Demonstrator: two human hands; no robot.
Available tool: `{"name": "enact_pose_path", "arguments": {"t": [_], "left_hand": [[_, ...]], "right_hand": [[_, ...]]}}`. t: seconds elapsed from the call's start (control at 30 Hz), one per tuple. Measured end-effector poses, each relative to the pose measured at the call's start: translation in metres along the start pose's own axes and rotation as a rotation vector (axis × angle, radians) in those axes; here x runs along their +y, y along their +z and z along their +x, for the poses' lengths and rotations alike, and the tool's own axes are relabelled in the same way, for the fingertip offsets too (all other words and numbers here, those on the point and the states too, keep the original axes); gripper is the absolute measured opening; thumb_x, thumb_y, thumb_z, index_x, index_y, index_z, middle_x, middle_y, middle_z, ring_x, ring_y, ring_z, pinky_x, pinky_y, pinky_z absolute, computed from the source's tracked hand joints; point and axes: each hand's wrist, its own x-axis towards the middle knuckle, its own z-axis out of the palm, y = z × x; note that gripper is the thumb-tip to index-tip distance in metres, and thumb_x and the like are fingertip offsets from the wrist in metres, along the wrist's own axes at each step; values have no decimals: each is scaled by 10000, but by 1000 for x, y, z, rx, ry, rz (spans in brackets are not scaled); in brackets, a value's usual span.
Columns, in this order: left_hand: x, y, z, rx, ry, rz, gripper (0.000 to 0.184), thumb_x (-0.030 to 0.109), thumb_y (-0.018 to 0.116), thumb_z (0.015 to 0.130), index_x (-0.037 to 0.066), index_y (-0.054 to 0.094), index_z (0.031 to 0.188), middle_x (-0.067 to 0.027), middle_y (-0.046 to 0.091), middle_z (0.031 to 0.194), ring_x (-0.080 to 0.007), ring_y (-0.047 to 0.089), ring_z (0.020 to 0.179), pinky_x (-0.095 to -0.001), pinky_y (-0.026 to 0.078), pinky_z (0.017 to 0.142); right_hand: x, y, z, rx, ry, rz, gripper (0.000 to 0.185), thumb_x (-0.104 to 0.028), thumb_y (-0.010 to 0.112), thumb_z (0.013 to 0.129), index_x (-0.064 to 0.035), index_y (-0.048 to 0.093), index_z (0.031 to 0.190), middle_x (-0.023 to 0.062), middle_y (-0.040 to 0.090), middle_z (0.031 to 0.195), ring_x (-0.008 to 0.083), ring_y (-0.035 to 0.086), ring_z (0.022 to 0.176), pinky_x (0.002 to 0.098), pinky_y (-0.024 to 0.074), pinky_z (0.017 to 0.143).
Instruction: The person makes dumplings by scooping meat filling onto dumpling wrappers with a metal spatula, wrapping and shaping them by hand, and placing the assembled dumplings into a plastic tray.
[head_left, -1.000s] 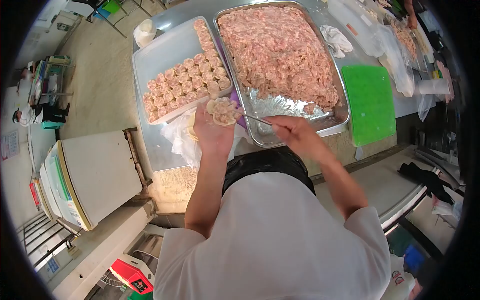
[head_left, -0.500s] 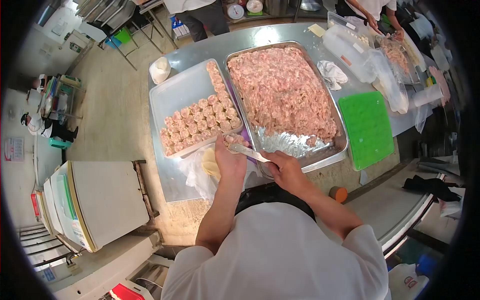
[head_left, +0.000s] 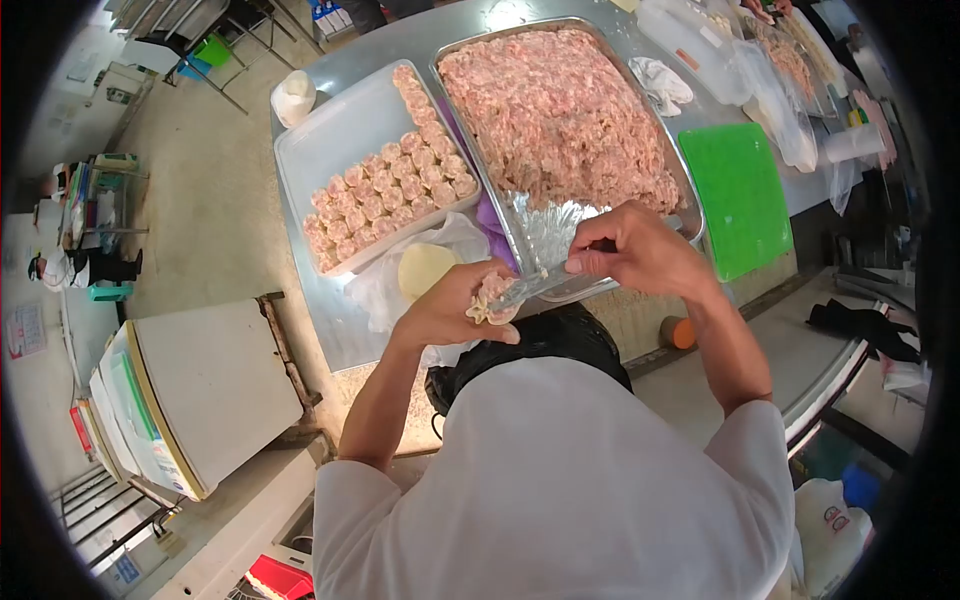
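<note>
My left hand [head_left: 445, 302] is curled around a small meat-filled dumpling [head_left: 490, 296] with a pleated pale wrapper edge, near my body at the table's front. In my right hand [head_left: 650, 250] is a flat metal spatula [head_left: 530, 288], its blade touching the filling. A wide metal tray [head_left: 520, 235] of pink minced meat [head_left: 560, 110] lies just beyond my hands. Left of it, a clear plastic container [head_left: 325, 150] holds rows of finished open-topped dumplings [head_left: 385, 195]. A stack of round yellowish wrappers [head_left: 428, 268] rests on a plastic bag [head_left: 375, 295] beside my left hand.
A green board or lid [head_left: 735, 200] lies right of the tray, with a crumpled white cloth [head_left: 662, 85] behind it. A white rounded container [head_left: 293, 97] stands at the table's left corner. Another person's hands [head_left: 765, 8] show at the far right, near plastic containers.
Both hands have come nearer my body, and the left has turned with the dumpling cupped more tightly. The right hand is raised, its spatula against the filling. The view has tilted downward.
</note>
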Motion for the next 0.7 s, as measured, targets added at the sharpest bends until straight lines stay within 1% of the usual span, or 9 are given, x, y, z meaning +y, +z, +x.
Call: {"name": "enact_pose_path", "arguments": {"t": [0.1, 0.2, 0.3, 0.4, 0.5, 0.53, 0.6, 0.67, 0.7], "left_hand": [[-4, 8, 5, 57, 114, 52, 489, 266, 927, 725, -4, 649, 1025, -59, 643, 911, -139, 582, 863, -302, 469, 793], [-10, 8, -3, 126, 13, -83, 461, 277, 920, 730, -10, 657, 977, -65, 641, 823, -142, 593, 804, -301, 474, 756], [-23, 9, -9, 277, 133, 126, 367, 240, 894, 759, -3, 667, 914, -44, 650, 778, -131, 588, 745, -305, 477, 708], [-18, 10, -10, 223, 95, -44, 355, 241, 898, 760, 0, 672, 889, -31, 660, 803, -114, 578, 730, -309, 464, 666], [-15, -4, -13, 165, 33, 105, 448, 232, 959, 687, 8, 695, 970, -17, 682, 866, -124, 613, 787, -301, 489, 747], [-22, -6, -13, 226, 45, 77, 475, 245, 966, 676, 8, 695, 986, -19, 681, 861, -119, 610, 783, -296, 490, 737], [-36, -4, -15, 364, 62, 13, 530, 272, 980, 655, 8, 696, 1016, -23, 679, 850, -109, 605, 774, -287, 492, 716], [-34, 0, -10, 513, 232, 70, 541, 251, 981, 656, 10, 682, 1038, -19, 675, 867, -100, 593, 783, -275, 489, 725], [-32, 1, -9, 515, 249, 51, 542, 245, 979, 660, 10, 676, 1042, -18, 673, 876, -97, 586, 785, -272, 487, 725]], "right_hand": [[-5, 5, 5, 4, -17, -38, 174, -163, 774, 888, 1, 717, 893, 74, 629, 682, 128, 545, 631, 324, 446, 612], [11, 25, 4, -20, 42, 84, 187, -166, 767, 897, 10, 708, 870, 68, 575, 644, 115, 497, 620, 327, 418, 596], [13, 12, -8, -3, 143, 1, 231, -190, 752, 919, 20, 696, 840, 53, 529, 621, 107, 457, 621, 330, 391, 582], [1, 17, -5, 52, 141, 142, 249, -191, 735, 935, 28, 690, 825, 40, 515, 611, 108, 449, 618, 328, 382, 580], [15, 49, 4, -13, 117, 180, 244, -183, 719, 947, 31, 692, 831, 32, 502, 608, 101, 437, 619, 320, 376, 577], [17, 48, 2, -1, 113, 131, 257, -189, 705, 960, 33, 692, 831, 33, 489, 609, 94, 419, 625, 318, 361, 568], [17, 34, -6, 98, 154, 100, 281, -184, 699, 958, 40, 657, 793, 55, 443, 592, 109, 401, 603, 339, 366, 558], [14, 27, -8, 156, 197, 77, 296, -180, 696, 956, 43, 636, 771, 65, 417, 584, 117, 387, 595, 350, 366, 554], [13, 23, -8, 174, 218, 64, 297, -179, 697, 955, 43, 634, 768, 64, 414, 585, 116, 382, 598, 351, 364, 555]]}}
